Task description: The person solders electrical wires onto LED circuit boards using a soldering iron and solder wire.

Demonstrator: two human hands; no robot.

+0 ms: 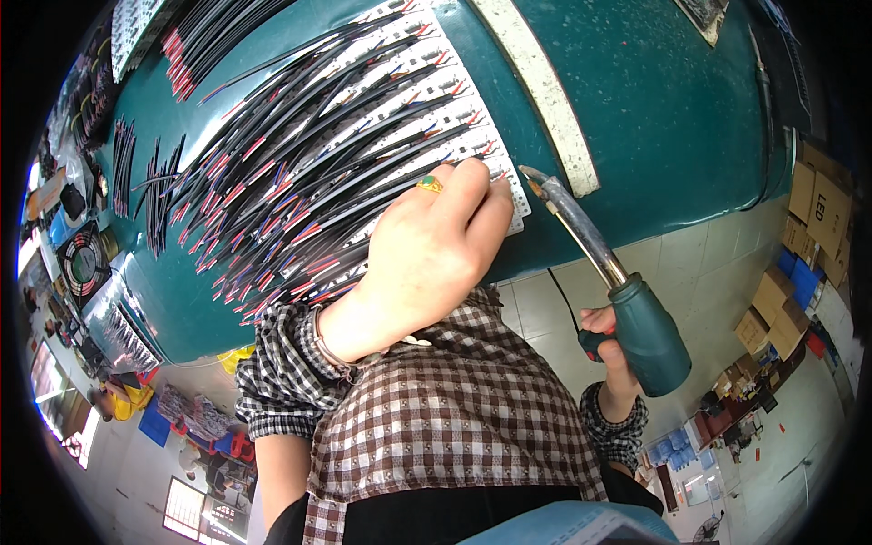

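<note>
Gripping the iron (649, 336) is the right hand (610, 352); the left hand (436, 245) bunches over the boards (470, 111) on the table (654, 109), its hold unclear. Boards seem light, stiff, best taken by edges.

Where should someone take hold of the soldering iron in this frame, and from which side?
Probably by its thick green handle, approached from the person's side, at the lower right, with the fingers wrapped around it. The handle is broad and rounded and lies at the end away from the tip, which points up and left. The bare metal shaft is slimmer and may be hot.
</note>
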